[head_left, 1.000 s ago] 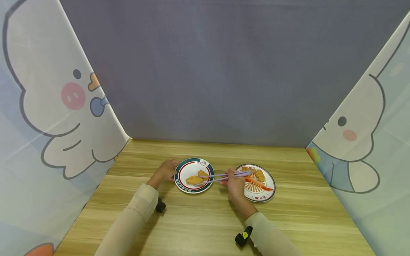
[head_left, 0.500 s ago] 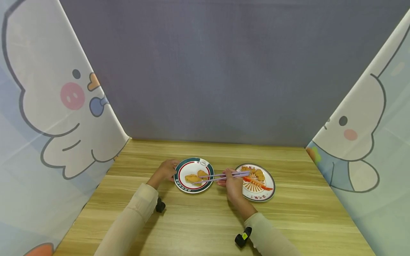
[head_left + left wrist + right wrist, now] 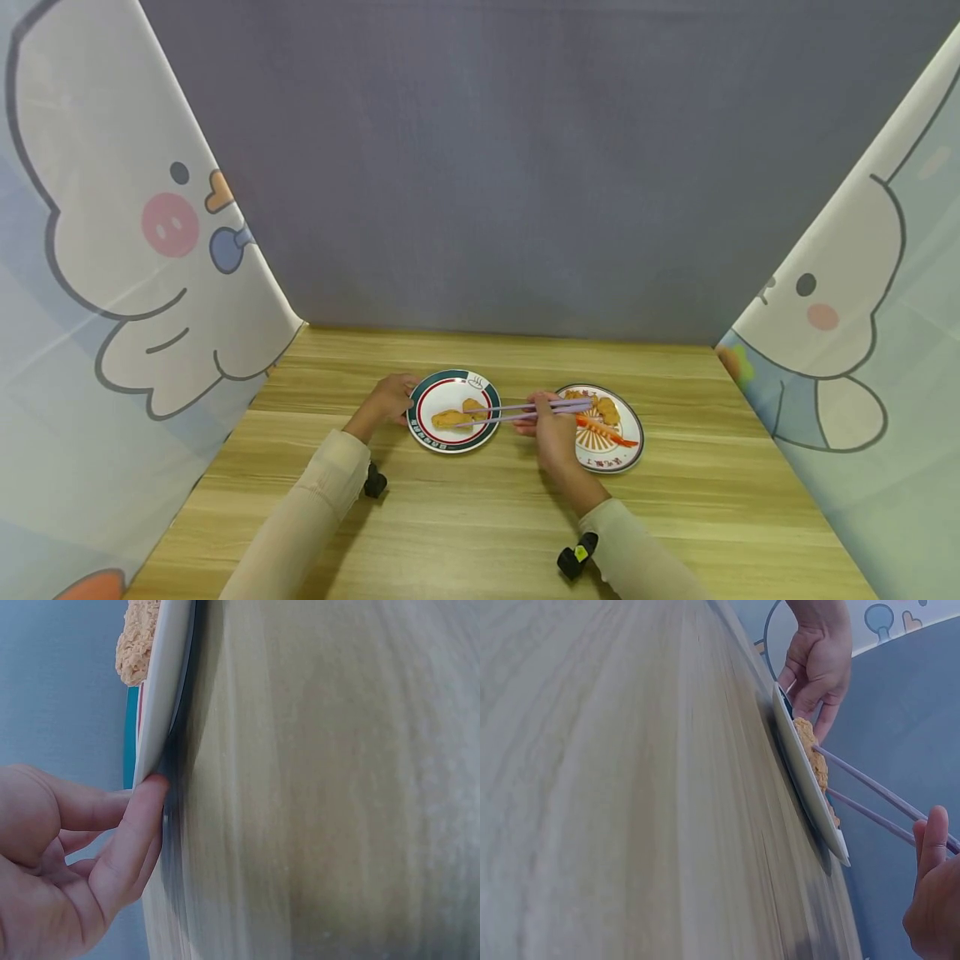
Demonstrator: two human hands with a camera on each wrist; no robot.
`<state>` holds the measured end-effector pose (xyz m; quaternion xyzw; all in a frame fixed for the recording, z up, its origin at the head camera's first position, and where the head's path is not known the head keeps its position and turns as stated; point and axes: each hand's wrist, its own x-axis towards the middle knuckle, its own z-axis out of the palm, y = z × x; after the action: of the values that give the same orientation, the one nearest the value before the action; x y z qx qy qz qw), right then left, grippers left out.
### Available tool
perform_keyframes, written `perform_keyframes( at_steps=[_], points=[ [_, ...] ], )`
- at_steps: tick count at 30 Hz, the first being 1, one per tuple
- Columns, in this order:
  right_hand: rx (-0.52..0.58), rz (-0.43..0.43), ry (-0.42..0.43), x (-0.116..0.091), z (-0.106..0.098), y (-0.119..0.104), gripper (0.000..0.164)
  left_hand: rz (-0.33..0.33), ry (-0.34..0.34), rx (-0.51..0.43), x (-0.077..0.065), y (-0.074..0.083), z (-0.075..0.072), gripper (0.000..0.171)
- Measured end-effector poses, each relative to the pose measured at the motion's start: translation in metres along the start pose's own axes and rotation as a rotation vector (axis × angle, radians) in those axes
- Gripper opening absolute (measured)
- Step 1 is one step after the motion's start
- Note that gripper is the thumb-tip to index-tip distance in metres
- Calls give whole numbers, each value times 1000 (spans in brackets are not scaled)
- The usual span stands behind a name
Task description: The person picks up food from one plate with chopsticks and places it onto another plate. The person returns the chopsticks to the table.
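Observation:
My left hand [image 3: 393, 397] pinches the left rim of a white plate [image 3: 448, 393] with a green and red border; in the left wrist view its fingers [image 3: 142, 817] come under the rim. Two golden fried chicken pieces lie on this plate: a longer one [image 3: 448, 419] in front and a smaller one [image 3: 472, 407] behind. With my right hand [image 3: 553, 429] I grip lilac chopsticks [image 3: 512, 409], spread apart and pointing left. Their tips reach the chicken, one at each piece in the head view. My right hand overlaps the left edge of a second plate [image 3: 630, 421].
On the right plate, which has a sunburst pattern, lie a red-orange shrimp [image 3: 606, 431] and fried pieces [image 3: 607, 410]. Both plates are on a wooden table [image 3: 465, 525]. A grey cloth [image 3: 495, 183] stands behind, with cartoon-printed panels [image 3: 112, 250] at the sides.
The chopsticks dipped slightly left, then came back right with my right hand. The longer chicken piece has shifted a little to the left. My left hand stays at the rim.

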<state>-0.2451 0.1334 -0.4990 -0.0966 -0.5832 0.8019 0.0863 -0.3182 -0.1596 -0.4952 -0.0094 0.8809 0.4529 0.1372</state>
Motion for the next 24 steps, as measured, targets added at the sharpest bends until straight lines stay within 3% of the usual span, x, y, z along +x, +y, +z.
perform_keyframes(
  at_steps=[11,24],
  points=[
    [-22,10,12,1,-8,-4,34,-6,-1,-1,2,-2,1,54],
    [-30,-38,51,9,-28,-18,34,-6,-2,-11,3,-3,0,54]
  ],
)
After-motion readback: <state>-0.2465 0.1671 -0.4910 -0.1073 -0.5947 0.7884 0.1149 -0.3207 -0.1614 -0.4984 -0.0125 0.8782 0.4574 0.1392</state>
